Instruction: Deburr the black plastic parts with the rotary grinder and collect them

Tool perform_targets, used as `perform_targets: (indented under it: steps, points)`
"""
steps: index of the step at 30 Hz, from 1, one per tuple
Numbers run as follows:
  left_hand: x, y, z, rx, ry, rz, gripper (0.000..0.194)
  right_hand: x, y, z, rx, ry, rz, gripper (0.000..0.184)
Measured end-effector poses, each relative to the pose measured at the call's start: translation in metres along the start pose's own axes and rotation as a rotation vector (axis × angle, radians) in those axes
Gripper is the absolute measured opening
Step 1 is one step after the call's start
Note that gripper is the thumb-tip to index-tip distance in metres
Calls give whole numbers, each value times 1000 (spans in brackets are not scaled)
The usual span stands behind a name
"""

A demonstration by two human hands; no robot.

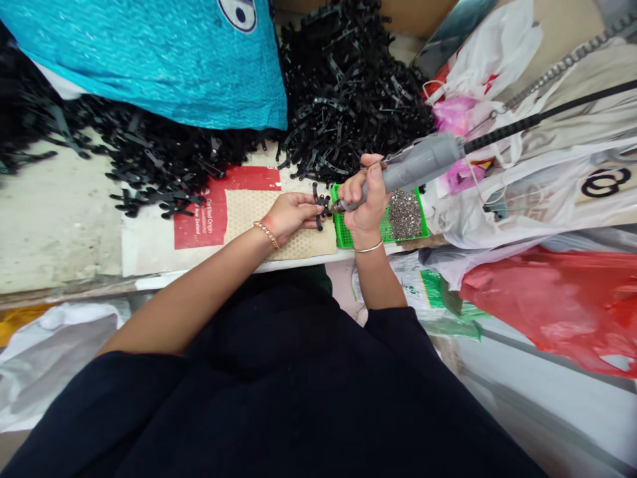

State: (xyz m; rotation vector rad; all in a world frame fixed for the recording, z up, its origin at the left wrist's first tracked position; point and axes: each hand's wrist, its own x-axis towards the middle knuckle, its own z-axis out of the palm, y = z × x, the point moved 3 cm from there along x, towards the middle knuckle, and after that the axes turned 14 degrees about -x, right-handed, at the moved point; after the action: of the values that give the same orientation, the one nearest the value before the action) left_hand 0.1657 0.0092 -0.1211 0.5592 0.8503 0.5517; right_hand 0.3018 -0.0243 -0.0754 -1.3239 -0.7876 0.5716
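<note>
Black part (326, 202) over the mat (249, 222), pinched in the narrowed fingertips of the left hand (291, 216), its long axis pointing away from the body, roughly crosswise to the driver (423, 162) gripped in the right hand (365, 199), tip touching or just beside it.

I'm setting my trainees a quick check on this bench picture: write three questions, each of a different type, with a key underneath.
1. Multiple choice: What is the right hand gripping?
a) a paintbrush
b) a grey cylindrical tool
c) a wooden hammer

2. True or false: Small metal pieces lie in the green tray.

3. Fill in the blank: The left hand holds a small part whose colour is ____.

Key:
1. b
2. True; they are heaped toward the tray's right side.
3. black
</note>
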Motion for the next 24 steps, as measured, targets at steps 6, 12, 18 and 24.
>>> perform_targets:
  steps: [6,12,18,24]
  points:
    - [0,1,0,5,-8,6,12,1,8,-2,-37,-32,-28,49]
    - [0,-1,-1,2,-6,9,14,1,9,-3,-53,-59,-71,47]
    - [2,0,-1,6,-9,3,11,-4,3,0,-53,-48,-56,48]
    - [1,2,0,8,7,-17,10,-8,3,4,-88,-124,-68,46]
